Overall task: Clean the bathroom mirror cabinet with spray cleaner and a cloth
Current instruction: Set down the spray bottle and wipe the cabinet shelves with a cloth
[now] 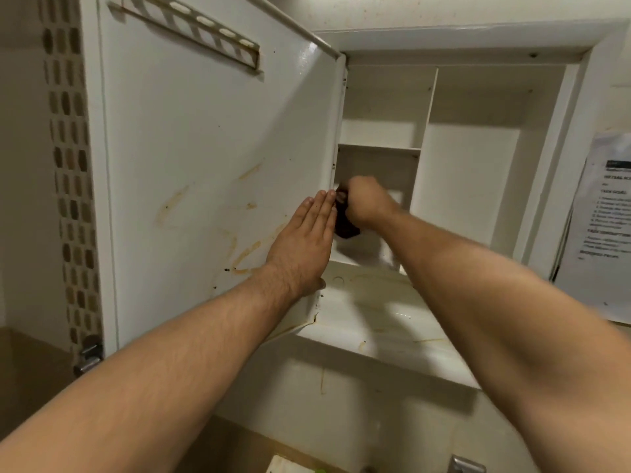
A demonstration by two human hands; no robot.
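Note:
The white cabinet door (211, 138) stands swung open to the left, its inner face streaked with brown stains. My left hand (304, 244) lies flat against that face near the hinge edge, fingers straight and together. My right hand (365, 203) is fisted around a dark cloth (345, 227) just inside the cabinet (471, 186), at the hinge side below a small shelf. Part of the cloth hangs under the fist. No spray bottle is in view.
The cabinet's bottom ledge (392, 322) carries brown marks. A printed sheet (604, 216) hangs on the wall to the right. A mosaic tile strip (68, 165) runs down the left wall. A metal fitting (466, 466) and a pale object show at the bottom edge.

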